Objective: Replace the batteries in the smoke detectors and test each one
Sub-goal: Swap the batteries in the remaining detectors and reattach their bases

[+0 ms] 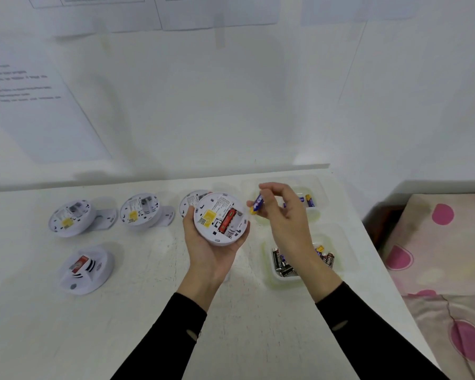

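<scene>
Above the middle of the surface (137, 325), a smoke detector (220, 218) is held back-side up in the left hand (211, 242), the fingers curled round its rim. One red battery (226, 221) is seen seated in its open compartment. At 3 o'clock from the detector, a purple battery (257, 204) is pinched between the thumb and fingertips of the right hand (283, 218), just beside the rim; contact cannot be told.

At 2 o'clock, a far tray (317, 187) of clear plastic is noted with purple cells (307, 201) inside. At 4 o'clock, a near tray (346, 259) holding black cells (281, 263) is partly hidden by the right forearm.

At 11 o'clock, just behind the held unit, a third detector (189, 200) is partly covered. At 9 o'clock, a second detector (141, 211) and a first detector (70, 218) lie back-up, each leaning on a white base. At 8 o'clock, a face-up detector (87, 268) is recorded. A bed (436, 242) with a pink-spotted cover stands at 3 o'clock beyond the surface edge.
</scene>
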